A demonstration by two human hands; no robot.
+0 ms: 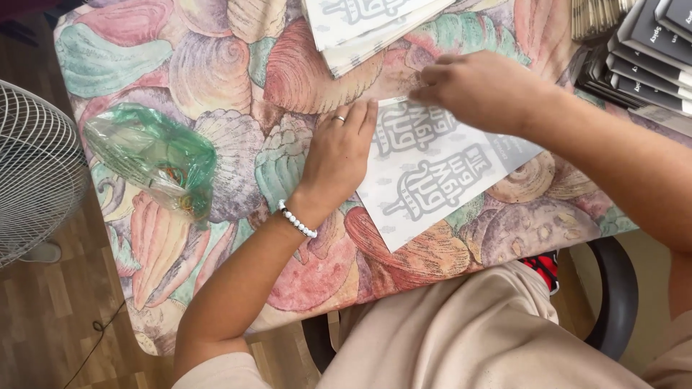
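Note:
A white paper sheet [432,180] with grey printed figures lies on a table covered in a seashell-patterned cloth [216,72]. My left hand [339,155] rests flat on the sheet's left edge, fingers together, a ring on one finger and a white bead bracelet at the wrist. My right hand [479,90] is at the sheet's top edge, its fingertips pinched on the paper's upper corner.
A stack of similar printed sheets [367,29] lies at the table's far side. Dark booklets [649,57] are fanned at the top right. A crumpled green plastic bag [155,155] sits at the left. A white fan grille [32,173] stands beyond the table's left edge.

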